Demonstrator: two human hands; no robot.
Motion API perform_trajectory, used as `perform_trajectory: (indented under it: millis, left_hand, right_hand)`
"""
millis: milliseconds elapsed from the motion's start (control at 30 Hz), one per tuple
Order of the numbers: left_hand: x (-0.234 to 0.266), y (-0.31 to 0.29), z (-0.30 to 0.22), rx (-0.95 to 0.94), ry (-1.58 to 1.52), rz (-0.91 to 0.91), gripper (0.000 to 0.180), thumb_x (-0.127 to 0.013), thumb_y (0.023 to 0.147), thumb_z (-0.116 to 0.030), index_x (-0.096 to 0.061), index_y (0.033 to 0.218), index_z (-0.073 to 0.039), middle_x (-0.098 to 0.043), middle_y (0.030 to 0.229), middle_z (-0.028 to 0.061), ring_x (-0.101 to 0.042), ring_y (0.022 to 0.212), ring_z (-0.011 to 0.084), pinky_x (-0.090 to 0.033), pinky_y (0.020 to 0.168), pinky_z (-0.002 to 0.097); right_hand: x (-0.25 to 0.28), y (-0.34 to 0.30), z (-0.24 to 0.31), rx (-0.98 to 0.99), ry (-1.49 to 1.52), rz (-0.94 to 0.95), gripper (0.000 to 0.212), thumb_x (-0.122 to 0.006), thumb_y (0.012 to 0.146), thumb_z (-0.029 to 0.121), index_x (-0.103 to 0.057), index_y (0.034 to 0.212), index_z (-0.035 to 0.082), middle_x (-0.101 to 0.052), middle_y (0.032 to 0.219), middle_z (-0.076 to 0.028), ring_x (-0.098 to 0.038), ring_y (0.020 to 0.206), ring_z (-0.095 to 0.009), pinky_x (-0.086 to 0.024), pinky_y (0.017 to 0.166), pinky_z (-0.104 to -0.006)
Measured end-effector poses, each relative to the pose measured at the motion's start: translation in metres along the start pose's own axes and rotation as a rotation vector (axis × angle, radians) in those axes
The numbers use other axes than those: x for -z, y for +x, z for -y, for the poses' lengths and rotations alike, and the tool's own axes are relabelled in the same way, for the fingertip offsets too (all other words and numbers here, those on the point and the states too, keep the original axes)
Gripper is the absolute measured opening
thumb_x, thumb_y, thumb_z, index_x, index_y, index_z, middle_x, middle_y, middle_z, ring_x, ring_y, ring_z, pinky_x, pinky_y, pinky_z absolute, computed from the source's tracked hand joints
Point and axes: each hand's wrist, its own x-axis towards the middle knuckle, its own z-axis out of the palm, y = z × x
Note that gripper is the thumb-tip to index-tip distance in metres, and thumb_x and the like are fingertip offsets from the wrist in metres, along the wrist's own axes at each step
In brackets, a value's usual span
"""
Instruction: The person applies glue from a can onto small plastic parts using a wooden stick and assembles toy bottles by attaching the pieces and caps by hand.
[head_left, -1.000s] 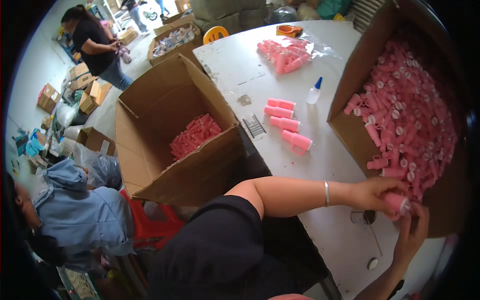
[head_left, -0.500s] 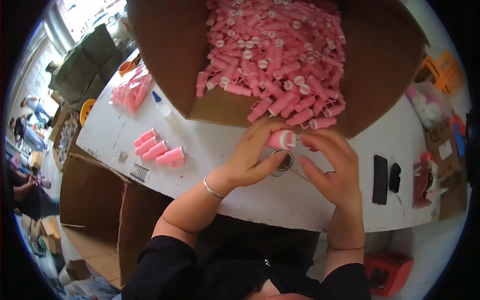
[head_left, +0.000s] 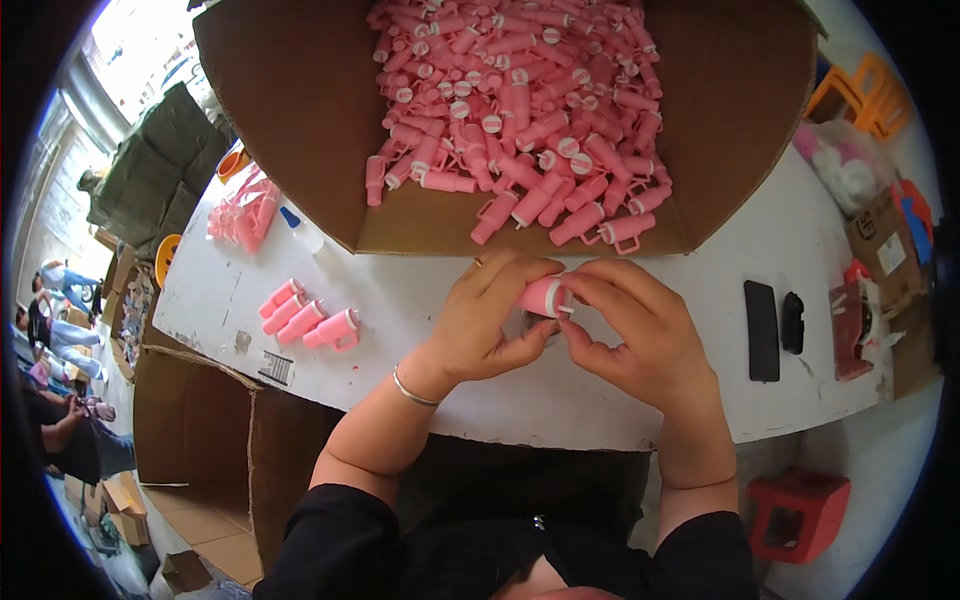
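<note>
My left hand [head_left: 485,318] is closed around a pink miniature tumbler [head_left: 541,297] with a white rim, tilted with its top toward the right. A thin white straw [head_left: 566,309] sticks out of that end. My right hand [head_left: 640,335] has its thumb and fingertips pinched at the tumbler's white top. Below the tumbler a small round container [head_left: 533,320] is mostly hidden by my hands. To the left, a short row of pink miniature tumblers [head_left: 302,321] lies on the white table [head_left: 400,300].
A big cardboard box [head_left: 740,120] heaped with pink tumblers [head_left: 520,110] opens toward me. A blue-capped bottle [head_left: 303,230] and a bag of pink parts [head_left: 243,212] lie left. A black phone [head_left: 761,331] and black case [head_left: 793,323] lie right. A red stool [head_left: 797,515] stands below.
My right hand has come in from the side and now grips the tumbler's top. The tumbler has shifted slightly in my left hand. The whole view has moved a little.
</note>
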Motion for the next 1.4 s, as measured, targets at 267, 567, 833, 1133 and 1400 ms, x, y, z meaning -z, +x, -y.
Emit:
perform_trajectory:
  millis: [267, 567, 833, 1133, 1400]
  left_hand:
    - [-0.004, -0.003, 0.004, -0.003, 0.029, -0.029, 0.041, -0.072, 0.067, -0.018, -0.059, 0.103, -0.004, -0.061, 0.093, 0.0115, -0.057, 0.080, 0.0310, -0.046, 0.070, 0.0371]
    - [-0.008, -0.004, 0.001, 0.026, 0.066, -0.025, 0.042, -0.073, 0.061, -0.015, -0.059, 0.099, -0.006, -0.060, 0.089, 0.0100, -0.057, 0.078, 0.0299, -0.045, 0.068, 0.0355]
    - [-0.006, 0.000, -0.003, 0.012, -0.018, -0.006, 0.039, -0.070, 0.058, -0.013, -0.060, 0.095, -0.006, -0.059, 0.088, 0.0086, -0.056, 0.077, 0.0288, -0.044, 0.068, 0.0353]
    - [-0.006, 0.001, -0.005, -0.009, -0.032, 0.015, 0.038, -0.069, 0.056, -0.015, -0.060, 0.092, -0.005, -0.058, 0.084, 0.0103, -0.056, 0.076, 0.0294, -0.045, 0.069, 0.0357]
    - [-0.008, 0.002, -0.005, 0.013, -0.037, 0.011, 0.038, -0.071, 0.056, -0.014, -0.060, 0.092, -0.006, -0.057, 0.083, 0.0079, -0.055, 0.074, 0.0284, -0.045, 0.066, 0.0355]
  right_hand:
    - [-0.001, 0.003, 0.006, -0.086, 0.040, 0.023, 0.033, -0.071, 0.067, 0.000, -0.058, 0.097, 0.003, -0.059, 0.093, -0.010, -0.062, 0.078, -0.025, -0.053, 0.067, -0.0333]
    - [0.001, 0.002, 0.002, -0.168, 0.161, 0.041, 0.031, -0.071, 0.066, -0.001, -0.056, 0.093, 0.003, -0.058, 0.089, -0.008, -0.062, 0.073, -0.021, -0.053, 0.067, -0.0312]
    - [0.006, 0.004, -0.003, -0.272, 0.292, 0.124, 0.031, -0.073, 0.067, 0.003, -0.054, 0.091, 0.002, -0.057, 0.085, -0.008, -0.059, 0.070, -0.020, -0.050, 0.066, -0.0305]
    - [0.010, 0.004, -0.004, -0.382, 0.361, 0.268, 0.030, -0.074, 0.068, 0.008, -0.053, 0.089, 0.002, -0.056, 0.074, -0.007, -0.057, 0.066, -0.018, -0.048, 0.062, -0.0298]
    - [0.009, 0.002, -0.003, -0.371, 0.343, 0.228, 0.029, -0.072, 0.068, 0.006, -0.053, 0.089, 0.002, -0.057, 0.073, -0.008, -0.057, 0.062, -0.017, -0.049, 0.059, -0.0296]
